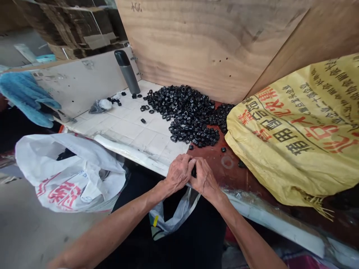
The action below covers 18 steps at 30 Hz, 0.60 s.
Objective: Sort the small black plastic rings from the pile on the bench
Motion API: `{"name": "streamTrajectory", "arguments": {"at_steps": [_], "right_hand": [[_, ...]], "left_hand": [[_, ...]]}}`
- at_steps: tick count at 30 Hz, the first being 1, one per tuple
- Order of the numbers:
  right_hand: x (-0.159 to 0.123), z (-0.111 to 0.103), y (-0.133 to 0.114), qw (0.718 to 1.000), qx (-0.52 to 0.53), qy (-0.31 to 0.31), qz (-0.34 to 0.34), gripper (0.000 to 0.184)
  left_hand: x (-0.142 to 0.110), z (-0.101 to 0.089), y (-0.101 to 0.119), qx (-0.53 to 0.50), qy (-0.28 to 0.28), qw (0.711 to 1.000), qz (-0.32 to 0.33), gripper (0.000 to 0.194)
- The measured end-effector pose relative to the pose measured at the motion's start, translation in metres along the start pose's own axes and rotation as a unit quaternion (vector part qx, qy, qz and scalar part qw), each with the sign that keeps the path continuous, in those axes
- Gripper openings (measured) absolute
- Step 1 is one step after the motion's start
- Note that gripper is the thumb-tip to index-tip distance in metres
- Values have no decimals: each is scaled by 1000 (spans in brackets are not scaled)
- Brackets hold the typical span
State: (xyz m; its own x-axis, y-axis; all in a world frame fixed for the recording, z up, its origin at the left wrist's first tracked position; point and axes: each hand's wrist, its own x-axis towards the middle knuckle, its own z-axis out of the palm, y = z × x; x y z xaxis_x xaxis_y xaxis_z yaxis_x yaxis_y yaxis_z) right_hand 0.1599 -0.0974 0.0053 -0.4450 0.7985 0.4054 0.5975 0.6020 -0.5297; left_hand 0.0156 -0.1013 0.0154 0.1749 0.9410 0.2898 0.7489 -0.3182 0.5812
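My left hand [179, 172] and my right hand [204, 178] meet at the near edge of the table [131, 129]. Their fingers are curled and pressed together around a small black ring-shaped part [193, 171], mostly hidden between them. A large pile of the same black rings [187, 112] lies just beyond the hands against the wooden board. A few loose rings [144, 109] are scattered to the pile's left.
A big yellow woven sack [297, 130] with printed characters fills the table's right side. A grey flask [127, 71] stands at the back left. A white plastic bag [70, 172] sits left of the table, another bag [171, 216] hangs below my hands. Blue cloth [25, 95] lies far left.
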Motion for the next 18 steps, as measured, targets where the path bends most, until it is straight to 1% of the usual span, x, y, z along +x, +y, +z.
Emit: {"name": "streamTrajectory", "arguments": {"at_steps": [2, 4, 6, 9, 11, 13, 15, 16, 18], "right_hand": [[-6, 5, -6, 1000, 26, -5, 16, 31], [-12, 10, -15, 999, 40, -3, 16, 33], [-20, 15, -26, 999, 41, 6, -8, 37], [-37, 27, -42, 997, 36, 9, -60, 46], [-52, 42, -47, 996, 40, -6, -77, 52], [-67, 62, -45, 996, 59, -38, -62, 56], [-81, 85, -37, 994, 81, -75, -19, 59], [-86, 96, -33, 992, 83, -90, 9, 59], [-95, 113, -27, 987, 72, -124, 68, 56]], "left_hand": [[-10, -4, 2, -40, 20, 999, -28, 22], [-22, -8, 2, -96, 45, 993, -47, 23], [-38, -10, 0, -136, 80, 986, -47, 23], [-71, -9, -9, -153, 135, 979, -24, 22], [-94, -3, -17, -166, 149, 974, -32, 21], [-113, 8, -27, -185, 129, 969, -97, 21], [-124, 23, -38, -192, 80, 961, -182, 23], [-128, 31, -44, -184, 52, 958, -214, 25], [-132, 44, -54, -155, 4, 957, -245, 28]]}}
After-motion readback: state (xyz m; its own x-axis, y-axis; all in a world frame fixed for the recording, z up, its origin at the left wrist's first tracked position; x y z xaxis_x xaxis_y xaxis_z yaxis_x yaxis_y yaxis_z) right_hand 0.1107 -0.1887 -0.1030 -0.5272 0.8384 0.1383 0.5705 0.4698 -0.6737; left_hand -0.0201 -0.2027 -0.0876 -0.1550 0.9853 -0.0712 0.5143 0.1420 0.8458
